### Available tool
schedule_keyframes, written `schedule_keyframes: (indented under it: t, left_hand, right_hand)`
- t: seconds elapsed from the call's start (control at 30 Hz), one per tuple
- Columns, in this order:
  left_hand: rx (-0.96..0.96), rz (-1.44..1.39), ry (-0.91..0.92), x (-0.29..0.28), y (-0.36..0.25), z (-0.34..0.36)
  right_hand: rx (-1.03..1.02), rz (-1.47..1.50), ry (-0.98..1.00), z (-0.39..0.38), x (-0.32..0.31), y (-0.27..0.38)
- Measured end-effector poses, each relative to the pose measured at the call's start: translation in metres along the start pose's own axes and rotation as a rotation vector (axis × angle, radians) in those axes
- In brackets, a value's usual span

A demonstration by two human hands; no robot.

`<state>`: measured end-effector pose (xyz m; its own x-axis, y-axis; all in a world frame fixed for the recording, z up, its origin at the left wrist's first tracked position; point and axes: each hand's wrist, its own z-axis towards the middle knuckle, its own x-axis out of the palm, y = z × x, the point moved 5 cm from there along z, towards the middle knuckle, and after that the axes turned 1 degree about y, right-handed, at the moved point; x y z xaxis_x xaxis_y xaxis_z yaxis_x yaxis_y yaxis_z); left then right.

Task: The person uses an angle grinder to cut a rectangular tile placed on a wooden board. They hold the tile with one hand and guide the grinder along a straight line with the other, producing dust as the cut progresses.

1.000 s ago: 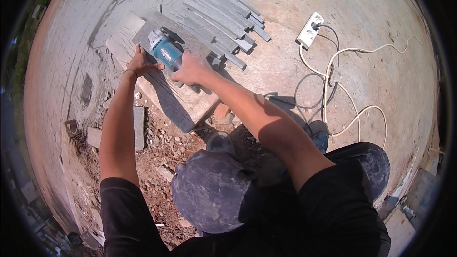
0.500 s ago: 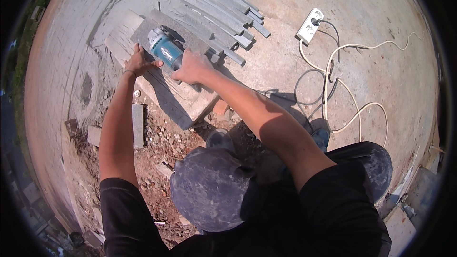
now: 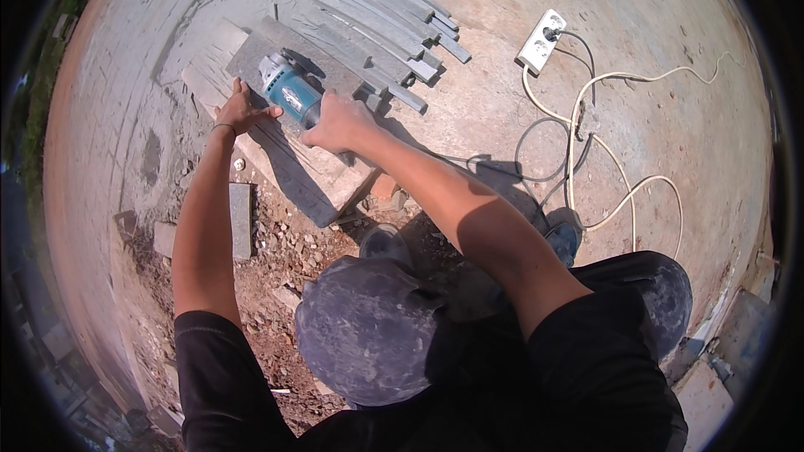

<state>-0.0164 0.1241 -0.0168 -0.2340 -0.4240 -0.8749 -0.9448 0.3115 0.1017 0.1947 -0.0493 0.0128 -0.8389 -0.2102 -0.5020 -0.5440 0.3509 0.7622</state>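
Observation:
My right hand (image 3: 335,121) grips the rear of a teal angle grinder (image 3: 293,92), whose metal head rests low over a grey stone slab (image 3: 264,38). To the grinder's left, my left hand (image 3: 243,110) presses against the slab's edge, thumb stretched out toward the tool and fingers apart. Both lie on a larger pale, scored block (image 3: 331,180), crossed by a dark shadow. The grinder's disc is hidden underneath it. Just right of the slab, several cut grey stone strips (image 3: 394,21) lie roughly parallel on the concrete.
A white power strip (image 3: 540,38) with a black plug and looped cables (image 3: 632,184) lies on the right. Loose rubble (image 3: 285,234), a small grey slab (image 3: 241,218) and a brick piece (image 3: 383,187) surround the block's near end. My bent knees are below.
The whole view has shifted very slightly, with the scene a little higher and further left. Both hands and the grinder keep nearly the same position on the stone.

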Motion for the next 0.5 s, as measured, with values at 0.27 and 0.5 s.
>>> schedule_keyframes:
  t: [0.27,0.5]
  left_hand:
    - [0.037,-0.027,-0.078,0.002,0.004,-0.005]
    - [0.068,-0.158,-0.190,-0.004,-0.019,-0.028]
  right_hand:
    - [0.001,0.011,0.017,-0.007,-0.001,0.000]
    - [0.018,0.021,0.019,-0.012,-0.004,-0.009]
